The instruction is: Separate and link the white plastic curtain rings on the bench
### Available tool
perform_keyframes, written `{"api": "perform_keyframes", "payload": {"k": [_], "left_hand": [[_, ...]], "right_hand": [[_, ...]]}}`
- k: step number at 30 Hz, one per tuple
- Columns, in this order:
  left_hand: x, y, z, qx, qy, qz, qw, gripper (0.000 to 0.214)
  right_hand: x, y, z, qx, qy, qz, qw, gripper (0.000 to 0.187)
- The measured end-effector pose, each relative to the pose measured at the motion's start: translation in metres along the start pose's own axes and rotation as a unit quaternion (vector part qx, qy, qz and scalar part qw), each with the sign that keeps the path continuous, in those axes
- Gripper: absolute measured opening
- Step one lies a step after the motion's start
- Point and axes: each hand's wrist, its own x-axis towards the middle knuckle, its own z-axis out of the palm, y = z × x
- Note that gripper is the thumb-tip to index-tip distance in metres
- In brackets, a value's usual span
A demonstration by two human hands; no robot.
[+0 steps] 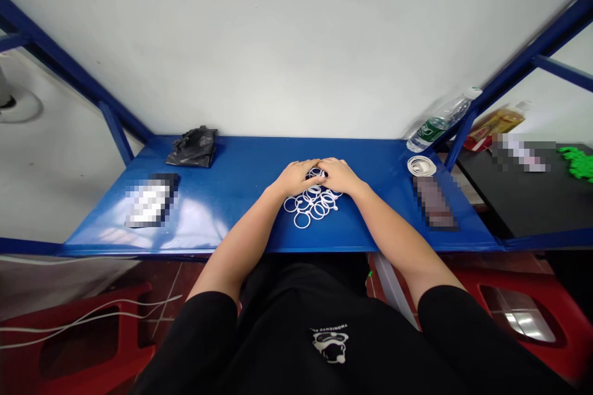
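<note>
A loose pile of thin white plastic rings (311, 207) lies on the blue metal tabletop (236, 163), near its front edge. My left hand (296, 177) rests palm down on the pile's far left side. My right hand (338, 176) rests palm down on its far right side. The fingertips of both hands meet over the rings and hide part of the pile. I cannot tell whether either hand grips a ring.
On the blue tabletop are a crumpled black plastic bag (193, 147), a pixelated flat item (151, 200), a coiled white bundle (421, 166), a pixelated long item (434, 202) and a tilted water bottle (440, 122). Blue frame bars flank the table; a wall stands behind.
</note>
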Motion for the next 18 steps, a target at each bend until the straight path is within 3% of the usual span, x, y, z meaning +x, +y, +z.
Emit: {"api": "perform_keyframes", "payload": {"k": [5,12,18], "left_hand": [[0.002,0.005,-0.004,0.002,-0.007,0.0,1.0,0.057],[0.002,0.006,-0.009,0.005,-0.013,-0.01,1.0,0.059],[0.002,0.013,-0.015,-0.006,-0.029,-0.025,0.999,0.062]], "right_hand": [[-0.001,0.003,-0.01,0.05,-0.015,-0.018,0.998,0.035],[-0.002,0.024,-0.017,0.195,-0.009,-0.018,0.981,0.054],[-0.001,0.04,-0.014,0.354,-0.012,0.015,0.935,0.046]]}}
